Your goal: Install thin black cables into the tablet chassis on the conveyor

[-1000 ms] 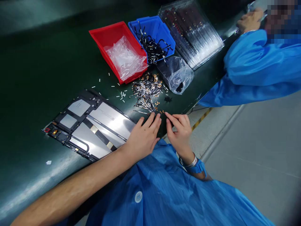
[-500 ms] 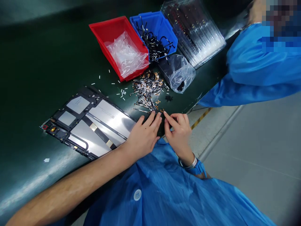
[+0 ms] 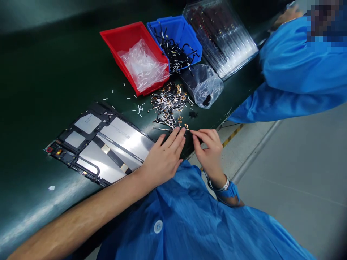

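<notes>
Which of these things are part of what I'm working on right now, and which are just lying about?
In use:
left hand
right hand
small gold-tipped metal strips

Lying about:
red plastic bin
blue plastic bin
black-framed silver tablet panel
stacked clear plastic trays

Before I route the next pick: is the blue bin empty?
No, it's holding parts: a tangle of black cables with metal tips lies inside the blue bin.

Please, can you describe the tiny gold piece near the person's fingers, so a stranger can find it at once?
Near the blue bin lies a heap of small metal strips. At its near edge, between the left hand and the right hand, a tiny gold piece sits apart, just beyond the fingertips.
</notes>
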Available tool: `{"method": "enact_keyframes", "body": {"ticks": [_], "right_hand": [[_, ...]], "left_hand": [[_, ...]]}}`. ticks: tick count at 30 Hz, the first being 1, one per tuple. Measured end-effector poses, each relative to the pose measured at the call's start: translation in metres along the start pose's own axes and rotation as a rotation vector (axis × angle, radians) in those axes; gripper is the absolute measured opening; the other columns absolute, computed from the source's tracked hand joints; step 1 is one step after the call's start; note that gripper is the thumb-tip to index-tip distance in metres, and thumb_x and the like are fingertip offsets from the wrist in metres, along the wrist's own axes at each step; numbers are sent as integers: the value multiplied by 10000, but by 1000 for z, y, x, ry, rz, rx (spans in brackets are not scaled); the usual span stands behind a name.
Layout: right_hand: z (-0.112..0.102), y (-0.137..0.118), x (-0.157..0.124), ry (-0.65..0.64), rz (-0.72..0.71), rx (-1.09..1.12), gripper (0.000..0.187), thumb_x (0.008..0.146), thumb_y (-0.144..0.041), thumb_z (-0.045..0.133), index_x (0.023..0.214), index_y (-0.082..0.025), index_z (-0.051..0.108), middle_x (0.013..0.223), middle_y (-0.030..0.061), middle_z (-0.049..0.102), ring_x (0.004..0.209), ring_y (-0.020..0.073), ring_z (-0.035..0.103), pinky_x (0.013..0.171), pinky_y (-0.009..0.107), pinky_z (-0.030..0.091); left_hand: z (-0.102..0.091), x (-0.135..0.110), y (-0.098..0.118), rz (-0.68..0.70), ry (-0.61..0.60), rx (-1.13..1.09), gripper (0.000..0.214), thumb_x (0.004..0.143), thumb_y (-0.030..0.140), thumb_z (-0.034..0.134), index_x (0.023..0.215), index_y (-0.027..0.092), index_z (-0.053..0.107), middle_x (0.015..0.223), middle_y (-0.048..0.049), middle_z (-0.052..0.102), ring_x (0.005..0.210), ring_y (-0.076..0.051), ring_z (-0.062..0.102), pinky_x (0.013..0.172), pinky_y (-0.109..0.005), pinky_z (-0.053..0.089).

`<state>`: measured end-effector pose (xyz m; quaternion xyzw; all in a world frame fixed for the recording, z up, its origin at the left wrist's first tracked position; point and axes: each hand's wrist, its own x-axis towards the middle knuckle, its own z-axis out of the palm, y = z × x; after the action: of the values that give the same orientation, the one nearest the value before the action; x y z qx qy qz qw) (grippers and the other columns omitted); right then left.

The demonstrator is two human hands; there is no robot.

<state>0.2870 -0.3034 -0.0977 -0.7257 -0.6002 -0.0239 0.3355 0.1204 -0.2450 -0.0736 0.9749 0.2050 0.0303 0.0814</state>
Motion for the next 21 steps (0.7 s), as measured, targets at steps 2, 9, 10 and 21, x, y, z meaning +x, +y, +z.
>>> {"method": "enact_keyframes", "body": {"ticks": [2,9,10,21], "right_hand": [[0,9,11,51,38,18,143,885,-226,562,865,-220,703,807,29,666,773,165,586,666,316,478],[14,39,45,64,93,-63,124,852,-244,581,780,-227,679,749,3,637,759,174,563,691,334,456],[16,41,46,68,86,-58,127,852,-244,578,772,-226,675,737,2,627,752,173,558,688,334,453],[5,40,39,89,-3,-80,101,836,-184,600,817,-236,683,755,-2,644,748,168,576,658,321,457]], "left_hand": [[-1,-1,0,24,68,3,512,952,324,433,1365,29,498,1517,-173,355,1392,-305,348,1030,-417,380],[2,-4,-1,37,231,-38,391,956,240,426,1229,31,613,1297,-157,611,1189,-271,557,966,-383,416],[3,-4,-1,54,259,-44,370,956,228,428,1193,31,635,1245,-151,644,1149,-267,580,954,-381,422],[7,-7,-2,104,313,-77,305,920,178,476,1099,43,682,1202,-159,665,1127,-274,593,928,-394,450]]}}
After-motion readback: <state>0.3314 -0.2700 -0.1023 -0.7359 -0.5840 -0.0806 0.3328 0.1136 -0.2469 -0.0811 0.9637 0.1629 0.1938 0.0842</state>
